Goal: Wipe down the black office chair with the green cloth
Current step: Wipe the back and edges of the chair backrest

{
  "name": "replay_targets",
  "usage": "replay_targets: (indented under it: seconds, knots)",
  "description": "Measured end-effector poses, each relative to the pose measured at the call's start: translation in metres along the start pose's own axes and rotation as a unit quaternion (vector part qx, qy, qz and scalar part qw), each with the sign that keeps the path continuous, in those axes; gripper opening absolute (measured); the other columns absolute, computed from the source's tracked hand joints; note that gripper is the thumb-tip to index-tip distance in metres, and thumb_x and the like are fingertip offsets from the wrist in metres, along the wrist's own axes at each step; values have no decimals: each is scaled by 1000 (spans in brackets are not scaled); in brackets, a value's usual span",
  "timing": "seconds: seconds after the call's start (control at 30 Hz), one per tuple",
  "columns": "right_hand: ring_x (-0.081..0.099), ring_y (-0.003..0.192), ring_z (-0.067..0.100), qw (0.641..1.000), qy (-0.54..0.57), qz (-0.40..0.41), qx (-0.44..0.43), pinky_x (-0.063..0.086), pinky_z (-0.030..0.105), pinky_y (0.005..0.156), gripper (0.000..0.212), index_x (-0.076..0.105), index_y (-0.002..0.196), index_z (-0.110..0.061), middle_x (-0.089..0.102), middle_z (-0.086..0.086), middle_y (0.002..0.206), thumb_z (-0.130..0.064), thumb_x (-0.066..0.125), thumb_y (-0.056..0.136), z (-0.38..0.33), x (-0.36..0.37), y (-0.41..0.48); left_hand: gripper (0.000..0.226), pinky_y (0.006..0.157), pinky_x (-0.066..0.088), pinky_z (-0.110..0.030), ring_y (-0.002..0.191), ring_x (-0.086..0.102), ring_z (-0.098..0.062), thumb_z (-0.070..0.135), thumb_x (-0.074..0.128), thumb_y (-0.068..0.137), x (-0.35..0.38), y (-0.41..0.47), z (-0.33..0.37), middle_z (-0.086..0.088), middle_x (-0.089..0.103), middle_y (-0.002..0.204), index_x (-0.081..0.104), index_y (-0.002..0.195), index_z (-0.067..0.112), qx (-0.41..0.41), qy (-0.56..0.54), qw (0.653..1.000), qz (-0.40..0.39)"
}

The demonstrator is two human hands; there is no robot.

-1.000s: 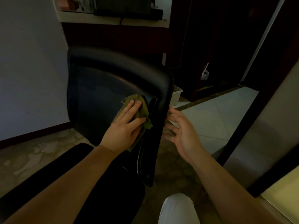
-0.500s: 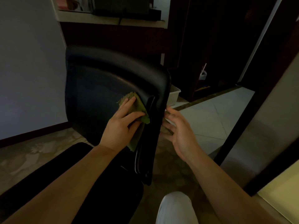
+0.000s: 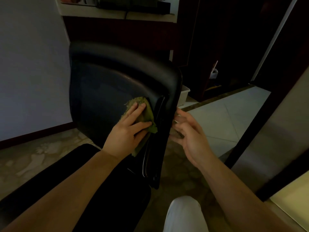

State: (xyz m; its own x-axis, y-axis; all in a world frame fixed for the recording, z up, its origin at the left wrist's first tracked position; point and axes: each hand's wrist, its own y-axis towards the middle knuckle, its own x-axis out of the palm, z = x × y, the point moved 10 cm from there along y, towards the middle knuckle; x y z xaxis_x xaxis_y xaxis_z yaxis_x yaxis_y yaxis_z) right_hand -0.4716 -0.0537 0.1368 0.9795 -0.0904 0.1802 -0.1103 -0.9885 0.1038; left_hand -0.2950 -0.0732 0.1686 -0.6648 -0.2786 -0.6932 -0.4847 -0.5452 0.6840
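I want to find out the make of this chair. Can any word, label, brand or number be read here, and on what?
None can be read.
The black office chair shows no label or brand on the side in view.
The green cloth is plain.
The things on the shelf are too dark and blurred to read.

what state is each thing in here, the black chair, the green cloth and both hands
Black padded office chair: upright, being wiped near its right edge.
Green textured cloth: crumpled, pressed against the chair under the left hand.
Left hand: fingers straight, pressing the cloth.
Right hand: open, fingers spread at the chair's outer edge; contact unclear.
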Motion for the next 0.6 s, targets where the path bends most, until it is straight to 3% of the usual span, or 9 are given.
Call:
replay_targets:
  seconds: [0.17, 0.27, 0.43, 0.6]
  knots:
    - [67, 117, 22, 1000, 17, -7, 20, 52, 54, 101, 38, 60, 134, -23, 70, 5, 126, -7, 47, 102, 3, 0, 4, 30, 120, 35, -47, 149, 35, -22, 16, 74, 89, -9, -1, -7, 2, 41, 156, 74, 117, 26, -107, -93, 988, 56]
    - [67, 116, 22, 1000, 22, 6, 22, 55, 50, 94, 33, 63, 127, -22, 72, 4, 121, -9, 46, 102, 2, -2, 6, 40, 120, 35, -49, 148, 37, -21, 13, 78, 87, -11, 3, -7, 6, 42, 154, 68, 119, 36, -148, -143, 975, 80]
    - [70, 110, 21, 999, 18, 20, 32, 58, 40, 83, 30, 62, 126, -16, 72, 7, 119, -7, 46, 102, 3, -3, 7, 39, 117, 38, -54, 149, 36, -26, 22, 81, 83, -4, 2, -5, -2, 41, 157, 69, 118, 31, -114, -126, 983, 71]
    - [70, 109, 21, 999, 16, 20, 33, 59, 45, 87, 30, 60, 127, -14, 72, 8, 117, -7, 46, 102, 3, -3, 8, 28, 117, 39, -51, 148, 38, -28, 21, 80, 83, -1, 0, -8, -1, 40, 155, 78, 111, 20, -93, -85, 989, 76]
